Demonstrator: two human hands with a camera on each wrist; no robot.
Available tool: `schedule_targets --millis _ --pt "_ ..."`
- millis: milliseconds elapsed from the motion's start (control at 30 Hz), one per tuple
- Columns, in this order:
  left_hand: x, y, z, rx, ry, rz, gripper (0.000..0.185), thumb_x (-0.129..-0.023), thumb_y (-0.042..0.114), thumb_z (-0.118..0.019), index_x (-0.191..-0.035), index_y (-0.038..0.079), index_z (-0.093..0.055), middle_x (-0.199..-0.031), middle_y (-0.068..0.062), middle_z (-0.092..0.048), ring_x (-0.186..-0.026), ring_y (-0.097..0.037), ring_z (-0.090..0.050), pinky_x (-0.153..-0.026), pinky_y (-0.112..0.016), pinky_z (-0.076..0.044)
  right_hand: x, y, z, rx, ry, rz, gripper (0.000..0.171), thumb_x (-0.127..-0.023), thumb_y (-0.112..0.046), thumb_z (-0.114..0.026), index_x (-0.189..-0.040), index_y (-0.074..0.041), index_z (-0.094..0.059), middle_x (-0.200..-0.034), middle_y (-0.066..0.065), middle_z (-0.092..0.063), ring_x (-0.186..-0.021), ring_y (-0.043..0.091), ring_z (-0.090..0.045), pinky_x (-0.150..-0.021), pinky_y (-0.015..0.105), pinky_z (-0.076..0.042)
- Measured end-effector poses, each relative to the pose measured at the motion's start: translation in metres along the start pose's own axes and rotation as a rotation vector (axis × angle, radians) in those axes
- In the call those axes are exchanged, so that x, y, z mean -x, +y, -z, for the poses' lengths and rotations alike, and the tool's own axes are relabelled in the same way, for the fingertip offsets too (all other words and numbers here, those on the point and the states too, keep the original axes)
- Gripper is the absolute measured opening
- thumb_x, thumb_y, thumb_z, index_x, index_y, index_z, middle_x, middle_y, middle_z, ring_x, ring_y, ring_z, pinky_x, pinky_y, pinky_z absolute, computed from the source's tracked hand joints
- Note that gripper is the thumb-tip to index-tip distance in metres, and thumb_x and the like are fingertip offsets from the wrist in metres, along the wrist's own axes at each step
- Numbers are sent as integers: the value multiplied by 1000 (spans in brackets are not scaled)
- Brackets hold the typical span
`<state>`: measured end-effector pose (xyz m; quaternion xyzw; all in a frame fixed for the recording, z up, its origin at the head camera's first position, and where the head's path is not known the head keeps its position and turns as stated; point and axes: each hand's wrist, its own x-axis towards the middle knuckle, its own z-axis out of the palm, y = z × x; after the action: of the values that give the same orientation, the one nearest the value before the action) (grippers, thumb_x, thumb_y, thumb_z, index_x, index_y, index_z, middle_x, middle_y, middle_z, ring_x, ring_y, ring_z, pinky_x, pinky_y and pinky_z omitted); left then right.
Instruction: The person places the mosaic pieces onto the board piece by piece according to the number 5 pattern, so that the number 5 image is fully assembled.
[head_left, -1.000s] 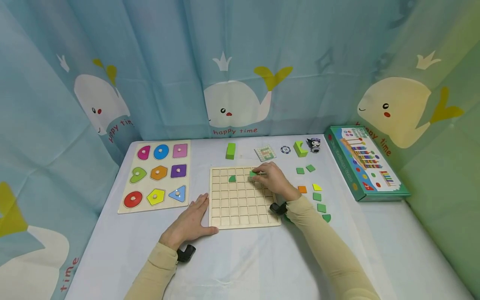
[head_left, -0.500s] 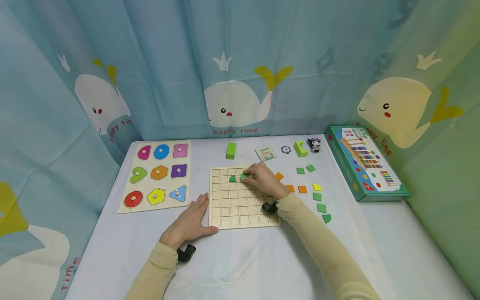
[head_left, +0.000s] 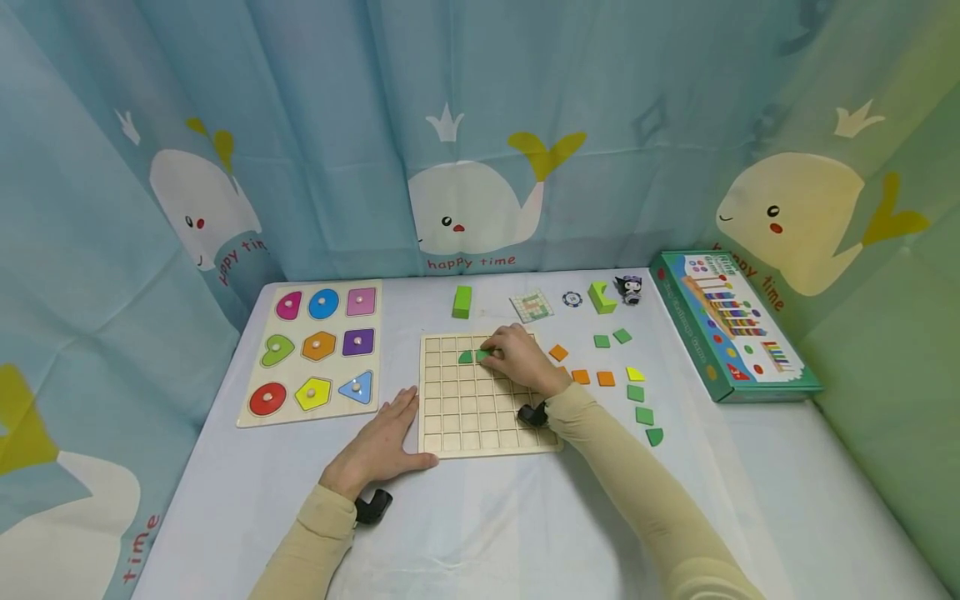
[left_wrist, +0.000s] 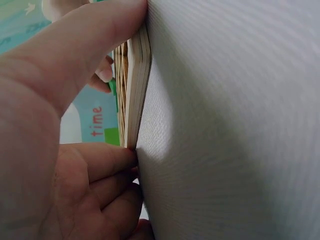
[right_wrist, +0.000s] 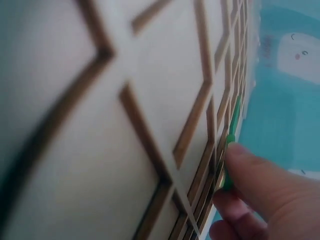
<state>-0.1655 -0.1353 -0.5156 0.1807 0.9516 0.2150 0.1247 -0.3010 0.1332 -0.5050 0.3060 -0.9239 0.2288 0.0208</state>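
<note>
A wooden grid board (head_left: pixel 472 417) lies in the middle of the table. In its upper rows sits a green quarter-round tile (head_left: pixel 465 357). My right hand (head_left: pixel 517 360) pinches a second green tile (head_left: pixel 483 355) and holds it against the board just right of the first; the same green tile (right_wrist: pixel 231 145) shows edge-on against the grid at my fingertips. My left hand (head_left: pixel 382 442) lies flat on the table with straight fingers touching the board's left edge (left_wrist: pixel 135 85).
Loose green, orange and yellow tiles (head_left: pixel 603 379) lie right of the board. A shape-peg puzzle (head_left: pixel 318 350) is at the left, a green game box (head_left: pixel 731 325) at the right. Green blocks (head_left: pixel 462 302), a card, a chip and a small figure (head_left: pixel 628 289) line the back.
My right hand has slid left across the board with the green tile, from the upper right cells to beside the placed green tile. Orange tiles it covered now show. The left hand stayed.
</note>
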Motion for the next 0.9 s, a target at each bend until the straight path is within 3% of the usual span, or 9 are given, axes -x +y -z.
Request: schedule_targets --millis 433,600,900 --pt "1 1 0 1 6 -3 106 -78 56 -75 -151 -4 -27 -161 -11 -17 -147 -24 -13 -117 -38 -15 -1 -3 -2 31 -10 -28 26 -89 -21 -75 -109 -5 -73 -108 8 -66 -95 25 -53 -81 37 -46" --pt "1 1 -1 8 11 -3 105 -78 55 -75 -151 -4 -28 -161 -10 -16 -147 -23 -12 -118 -38 -14 0 -5 -1 65 7 -46 27 -88 -24 -76 -110 -9 -74 -106 7 -66 -93 25 -54 -78 43 -44" --pt "0 0 -2 9 12 -3 105 -78 55 -76 -151 -4 -28 -161 -11 -17 -147 -24 -13 -118 -38 -15 2 -6 -1 92 9 -89 26 -89 -29 -74 -109 -14 -75 -107 2 -66 -94 22 -54 -89 52 -39"
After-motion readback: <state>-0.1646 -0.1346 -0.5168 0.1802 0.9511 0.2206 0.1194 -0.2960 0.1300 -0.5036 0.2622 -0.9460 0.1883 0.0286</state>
